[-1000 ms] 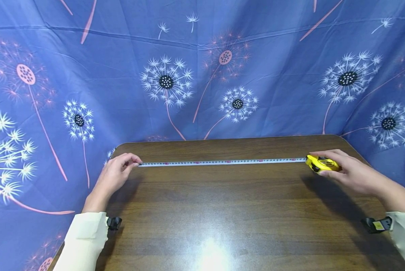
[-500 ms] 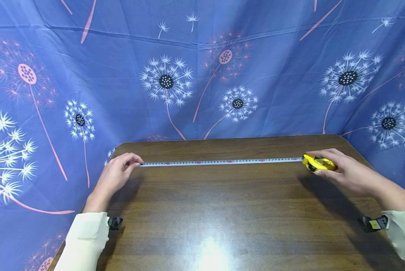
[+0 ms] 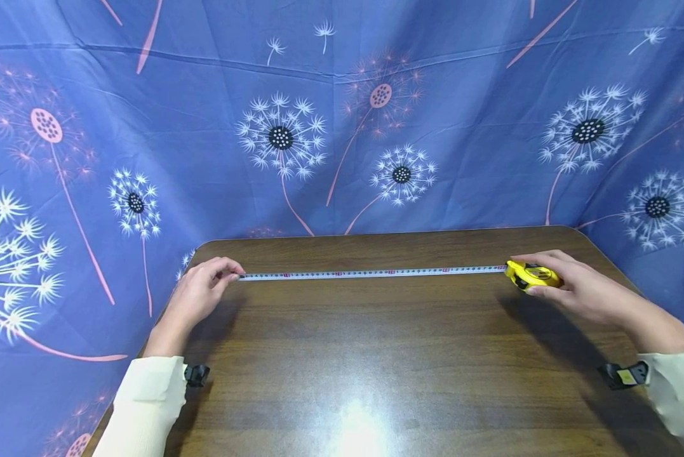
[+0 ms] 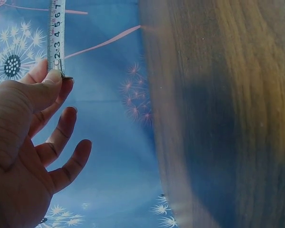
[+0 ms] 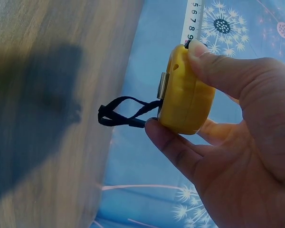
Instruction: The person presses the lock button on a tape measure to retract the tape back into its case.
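A yellow tape measure [image 3: 531, 275] is in my right hand [image 3: 584, 289], gripped between thumb and fingers. Its white blade [image 3: 370, 274] stretches straight and nearly level to the left, above the table. My left hand [image 3: 201, 292] pinches the blade's end between thumb and forefinger. The left wrist view shows the metal end hook [image 4: 66, 77] at the fingertips, with the other fingers loosely bent below. In the right wrist view the thumb lies on top of the yellow case [image 5: 187, 95], near where the blade comes out. A black wrist strap [image 5: 128, 111] dangles from the case.
Beneath both hands lies a brown wooden table [image 3: 342, 343] with rounded far corners. Blue cloth [image 3: 342, 127] printed with dandelions hangs behind it and along both sides. Each wrist wears a small black camera mount [image 3: 196, 375].
My right hand and the tape case have shifted a little to the left, shortening the stretch of blade showing. The left hand has edged slightly right, still pinching the end.
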### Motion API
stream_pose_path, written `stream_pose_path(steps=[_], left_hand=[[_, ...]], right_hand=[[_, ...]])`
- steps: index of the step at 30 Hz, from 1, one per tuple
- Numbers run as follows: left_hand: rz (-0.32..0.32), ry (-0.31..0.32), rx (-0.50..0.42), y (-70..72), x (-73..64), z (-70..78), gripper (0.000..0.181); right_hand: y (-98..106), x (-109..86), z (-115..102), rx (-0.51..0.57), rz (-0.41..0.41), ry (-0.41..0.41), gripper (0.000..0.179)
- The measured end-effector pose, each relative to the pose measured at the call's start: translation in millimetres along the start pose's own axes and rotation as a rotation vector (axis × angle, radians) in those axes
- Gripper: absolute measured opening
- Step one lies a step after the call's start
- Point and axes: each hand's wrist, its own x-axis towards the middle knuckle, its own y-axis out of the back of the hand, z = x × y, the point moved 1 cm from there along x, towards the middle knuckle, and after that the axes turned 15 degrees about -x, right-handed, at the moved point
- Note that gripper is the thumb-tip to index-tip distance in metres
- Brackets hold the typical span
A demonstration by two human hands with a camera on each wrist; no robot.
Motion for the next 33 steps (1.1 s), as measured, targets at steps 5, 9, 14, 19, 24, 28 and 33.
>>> stream_pose_path(steps=[5, 9, 14, 19, 24, 28, 33], left_hand=[[-0.007, -0.009, -0.005, -1.1, 0.4, 1.0, 0.014], [-0.009, -0.010, -0.010, -1.8, 0.5, 2.5, 0.013], [-0.019, -0.004, -0.015, -3.2, 1.1, 5.3, 0.012], [-0.017, -0.015, -0.015, -4.4, 1.4, 7.7, 0.010], [-0.021, -0.020, -0.018, -6.1, 1.0, 8.3, 0.009], [-0.023, -0.010, -0.023, -7.4, 1.2, 8.4, 0.011], [-0.031, 0.000, -0.028, -8.6, 1.9, 9.3, 0.012]], right_hand=[[-1, 1.3, -2, -0.005, -0.009, -0.005, 0.061], [-1, 3.1, -3, -0.004, -0.001, 0.000, 0.060], [-2, 5.1, -5, 0.002, 0.000, 0.004, 0.060], [-2, 6.6, -8, 0.015, -0.007, 0.010, 0.059], [-2, 7.6, -10, 0.022, -0.008, 0.000, 0.059], [-2, 8.2, -11, 0.028, -0.016, -0.012, 0.059], [-2, 9.0, -12, 0.039, -0.031, -0.020, 0.059]])
